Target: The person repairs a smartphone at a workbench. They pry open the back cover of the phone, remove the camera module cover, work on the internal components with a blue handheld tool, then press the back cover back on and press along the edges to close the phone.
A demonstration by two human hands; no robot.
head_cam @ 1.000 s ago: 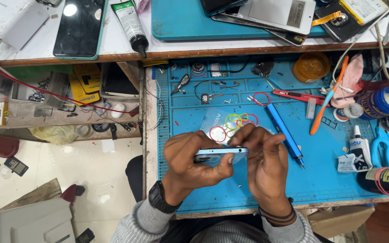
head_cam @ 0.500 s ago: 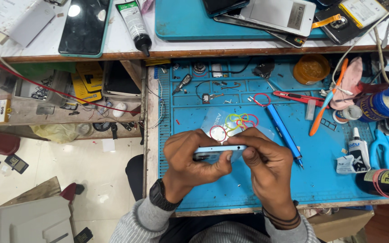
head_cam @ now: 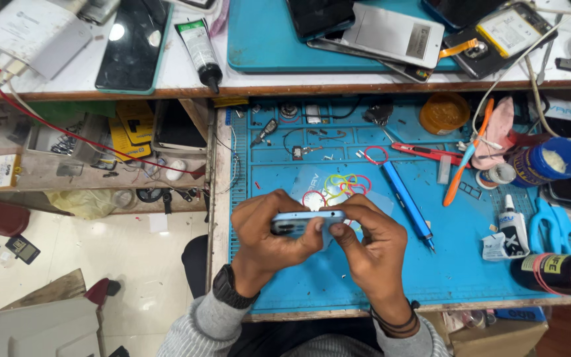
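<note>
Head view: blue tub holds white stuff, orange jar sits closed. Left hand and right hand both grip light-blue phone edge-on above blue mat on surface.

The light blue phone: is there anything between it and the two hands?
Nothing visible. The left hand and the right hand both grip the light blue phone directly, edge-on, above the blue work mat. The coloured rubber bands lie behind it.
</note>
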